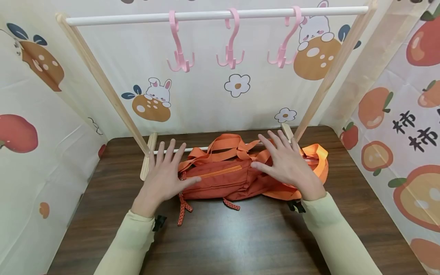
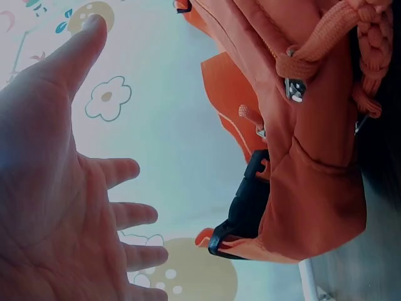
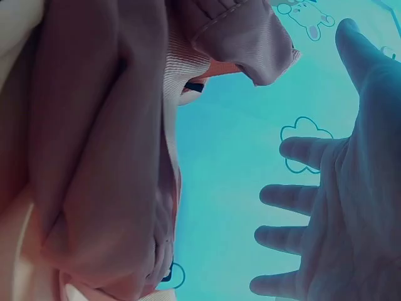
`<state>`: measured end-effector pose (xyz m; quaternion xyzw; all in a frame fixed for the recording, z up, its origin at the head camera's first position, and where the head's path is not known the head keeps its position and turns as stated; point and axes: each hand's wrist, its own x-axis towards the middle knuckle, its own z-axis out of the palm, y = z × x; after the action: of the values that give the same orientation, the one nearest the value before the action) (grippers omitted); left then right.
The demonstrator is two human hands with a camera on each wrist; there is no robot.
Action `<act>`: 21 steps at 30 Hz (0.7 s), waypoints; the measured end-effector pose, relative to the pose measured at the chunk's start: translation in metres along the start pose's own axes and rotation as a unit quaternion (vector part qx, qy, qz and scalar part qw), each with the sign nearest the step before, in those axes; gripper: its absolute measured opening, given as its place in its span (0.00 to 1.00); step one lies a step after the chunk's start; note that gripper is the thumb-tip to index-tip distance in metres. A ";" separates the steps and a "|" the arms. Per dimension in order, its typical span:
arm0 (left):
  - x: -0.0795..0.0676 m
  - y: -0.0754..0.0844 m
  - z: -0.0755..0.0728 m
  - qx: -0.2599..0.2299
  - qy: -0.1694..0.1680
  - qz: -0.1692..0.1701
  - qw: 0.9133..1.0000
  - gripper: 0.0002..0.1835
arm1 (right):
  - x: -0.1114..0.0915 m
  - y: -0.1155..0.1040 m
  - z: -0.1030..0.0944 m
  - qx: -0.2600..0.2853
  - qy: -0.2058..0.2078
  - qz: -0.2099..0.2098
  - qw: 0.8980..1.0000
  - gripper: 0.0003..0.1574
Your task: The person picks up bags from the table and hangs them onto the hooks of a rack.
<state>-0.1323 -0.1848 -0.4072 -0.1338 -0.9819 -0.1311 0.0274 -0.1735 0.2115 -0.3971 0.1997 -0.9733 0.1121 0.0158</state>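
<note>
A rust-orange fabric bag (image 1: 214, 189) with brighter orange straps (image 1: 225, 143) lies on the brown table below the rack. My left hand (image 1: 161, 177) is spread, palm down, over the bag's left end, holding nothing. Above the right part of the bag, my right hand (image 1: 287, 162) has its fingers straight and apart. Both wrist views show a gap between palm and bag: the left palm (image 2: 44, 163) faces it near a black buckle (image 2: 244, 200), and the right palm (image 3: 357, 200) is opposite its folded cloth (image 3: 106, 163).
Behind the bag stands a rack with wooden posts (image 1: 103, 82) and a white top rod (image 1: 206, 15). Three pink hooks hang from it: left (image 1: 178, 47), middle (image 1: 232, 42) and right (image 1: 283, 47). Printed cloth (image 1: 213, 103) lines the walls around the brown table (image 1: 213, 244).
</note>
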 end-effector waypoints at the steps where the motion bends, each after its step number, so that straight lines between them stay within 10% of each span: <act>1: 0.001 0.001 0.000 0.001 0.001 0.000 1.000 0.64 | 0.001 -0.001 -0.001 0.000 -0.001 0.000 1.000 0.64; 21: 0.021 0.008 0.007 -0.015 0.003 0.018 1.000 0.58 | 0.028 -0.014 -0.008 0.003 -0.013 -0.026 1.000 0.62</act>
<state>-0.1504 -0.1700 -0.4099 -0.1518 -0.9771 -0.1460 0.0310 -0.1932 0.1897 -0.3840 0.2260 -0.9677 0.1120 0.0059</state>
